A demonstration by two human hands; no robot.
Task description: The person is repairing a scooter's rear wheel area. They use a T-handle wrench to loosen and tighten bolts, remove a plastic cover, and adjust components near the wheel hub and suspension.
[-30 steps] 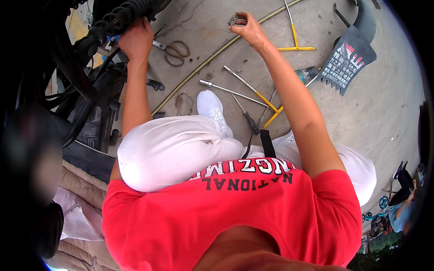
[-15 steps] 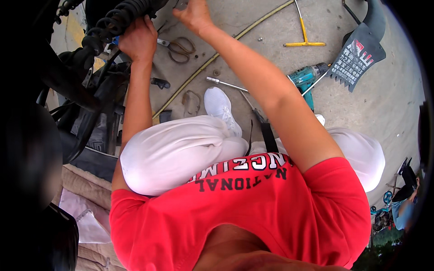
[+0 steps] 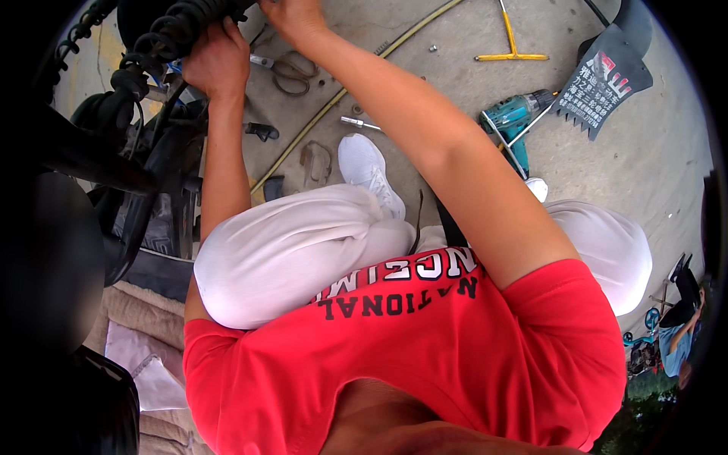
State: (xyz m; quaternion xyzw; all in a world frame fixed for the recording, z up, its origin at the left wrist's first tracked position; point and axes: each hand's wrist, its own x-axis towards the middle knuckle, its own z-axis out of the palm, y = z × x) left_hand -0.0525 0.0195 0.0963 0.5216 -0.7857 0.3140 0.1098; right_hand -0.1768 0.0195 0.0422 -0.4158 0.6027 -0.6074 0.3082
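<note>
At the upper left, black coil-spring shock absorbers belong to a dark vehicle frame. My left hand is against the underside of the nearer spring unit, fingers curled up at its lower end; whatever they grip is hidden behind the hand. Close by on its right, my right hand reaches up to the same black part at the picture's top edge. Its fingertips are cut off or covered there. Between my forearms lie scissors with dark loop handles on the concrete.
A teal cordless drill, a yellow T-handle wrench and a dark toothed mud flap are to the right. A yellowish hose crosses the ground near a socket tool. Another person is at the far right.
My right hand has moved left and up, closer to my left hand and the black part. My left hand stays at the spring unit. The whole view has shifted slightly.
</note>
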